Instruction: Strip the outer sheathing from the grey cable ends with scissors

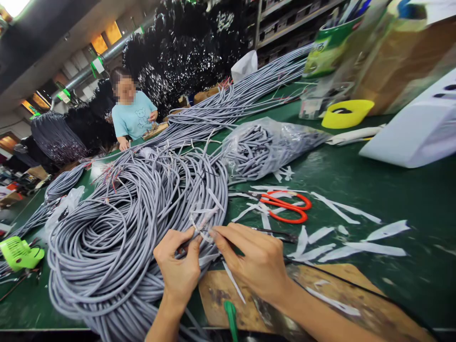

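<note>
A big heap of grey cables (117,237) lies on the green table (374,190) in front of me. My left hand (178,266) pinches the stripped end of one grey cable at the heap's near edge. My right hand (256,261) is closed beside it, fingers pinching the thin wires at the same cable end, and a thin dark tool runs out from under it to the right. Both hands touch at the cable tip. Red-handled scissors (285,206) lie just beyond my right hand.
White paper strips (356,247) lie scattered on the right. A plastic bag of grey cables (263,145), a yellow bowl (347,113) and a white box (416,133) stand further back. A brown board (320,294) is under my right arm. A person in a light blue shirt (133,118) works at the far end.
</note>
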`<state>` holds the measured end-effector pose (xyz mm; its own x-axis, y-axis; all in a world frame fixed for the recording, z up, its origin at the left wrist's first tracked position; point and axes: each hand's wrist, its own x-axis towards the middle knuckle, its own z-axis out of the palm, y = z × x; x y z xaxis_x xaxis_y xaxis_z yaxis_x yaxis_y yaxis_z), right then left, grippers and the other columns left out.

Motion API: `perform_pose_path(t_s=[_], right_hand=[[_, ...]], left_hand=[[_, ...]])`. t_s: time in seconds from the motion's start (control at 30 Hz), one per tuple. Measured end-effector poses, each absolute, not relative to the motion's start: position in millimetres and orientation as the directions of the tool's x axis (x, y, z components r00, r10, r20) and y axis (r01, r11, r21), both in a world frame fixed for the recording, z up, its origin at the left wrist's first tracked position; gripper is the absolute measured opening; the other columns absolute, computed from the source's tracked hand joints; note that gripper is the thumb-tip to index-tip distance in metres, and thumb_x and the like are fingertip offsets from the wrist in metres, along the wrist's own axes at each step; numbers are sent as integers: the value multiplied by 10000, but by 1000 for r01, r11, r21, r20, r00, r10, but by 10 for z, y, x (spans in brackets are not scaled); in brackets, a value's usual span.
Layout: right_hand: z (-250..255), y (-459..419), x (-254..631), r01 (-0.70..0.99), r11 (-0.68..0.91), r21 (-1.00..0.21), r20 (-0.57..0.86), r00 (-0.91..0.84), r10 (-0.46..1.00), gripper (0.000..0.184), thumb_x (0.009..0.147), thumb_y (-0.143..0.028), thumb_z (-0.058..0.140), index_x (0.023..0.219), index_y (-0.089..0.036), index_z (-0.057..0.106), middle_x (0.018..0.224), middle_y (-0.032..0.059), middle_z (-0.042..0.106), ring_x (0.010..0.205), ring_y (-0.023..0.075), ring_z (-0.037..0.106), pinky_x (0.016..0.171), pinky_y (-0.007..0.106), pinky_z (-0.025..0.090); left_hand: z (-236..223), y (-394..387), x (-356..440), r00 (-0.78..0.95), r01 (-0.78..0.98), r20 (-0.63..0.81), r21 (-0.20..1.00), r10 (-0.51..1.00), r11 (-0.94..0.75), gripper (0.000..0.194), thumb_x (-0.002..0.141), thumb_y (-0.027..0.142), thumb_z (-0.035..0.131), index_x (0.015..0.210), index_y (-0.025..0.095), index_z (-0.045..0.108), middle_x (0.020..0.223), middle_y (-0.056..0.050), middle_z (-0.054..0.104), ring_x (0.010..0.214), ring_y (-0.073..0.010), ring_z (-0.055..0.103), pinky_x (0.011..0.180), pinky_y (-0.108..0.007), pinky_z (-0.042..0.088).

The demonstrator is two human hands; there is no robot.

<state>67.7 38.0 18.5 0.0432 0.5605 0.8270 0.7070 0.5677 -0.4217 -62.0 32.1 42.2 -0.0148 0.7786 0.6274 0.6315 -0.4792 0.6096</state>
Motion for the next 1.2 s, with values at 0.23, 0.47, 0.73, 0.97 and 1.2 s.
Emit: perform_pose_path(t_s=[0.23, 0.47, 0.73, 0.97, 1.2], right_hand=[[190, 371, 684, 794, 519, -316, 852, -3, 524, 325, 896, -196, 415, 652, -161, 628, 481, 1, 575, 460, 105, 509, 502, 240, 325], [210, 352, 692, 839, 479, -256, 846, -45, 531, 331, 874, -198, 430, 600, -178, 614, 454, -8, 548, 439, 99, 466, 486, 246, 291], [222, 372, 665, 508, 598, -620, 719, 62, 692, 309, 873, -212, 419, 587, -177, 529, 457, -25, 502, 401, 82, 457, 423, 194, 351], [236, 255, 678, 391, 751, -533, 829, 61, 556, 182, 844, -219, 445, 679, -203, 520, 456, -43, 473, 389, 90, 416, 418, 213, 348], [174, 485, 630, 357, 369, -858, 438, 133, 889, 135, 681, -309, 562, 693, -174, 556, 440, -51, 478, 369, 102, 452, 367, 206, 369]], left_hand=[[381, 314, -595, 42, 698, 676, 507, 736, -506, 121, 735, 104, 573, 756, 143, 685, 539, 1, 589, 450, -98, 479, 449, -200, 406], [336, 309, -573, 80, 735, 683, 451, 726, -505, 181, 769, 91, 522, 799, 159, 686, 557, -10, 604, 473, -102, 499, 489, -207, 425], [314, 314, -523, 77, 737, 600, 504, 796, -451, 154, 760, 123, 535, 737, 151, 685, 526, -3, 566, 439, -106, 466, 429, -208, 370], [279, 424, -529, -15, 720, 511, 602, 859, -346, 95, 714, 117, 591, 723, 125, 686, 619, -52, 660, 559, -150, 598, 549, -241, 460], [273, 377, -525, 13, 744, 662, 494, 750, -449, 168, 725, 83, 514, 734, 126, 676, 542, -14, 592, 463, -115, 521, 460, -209, 414]])
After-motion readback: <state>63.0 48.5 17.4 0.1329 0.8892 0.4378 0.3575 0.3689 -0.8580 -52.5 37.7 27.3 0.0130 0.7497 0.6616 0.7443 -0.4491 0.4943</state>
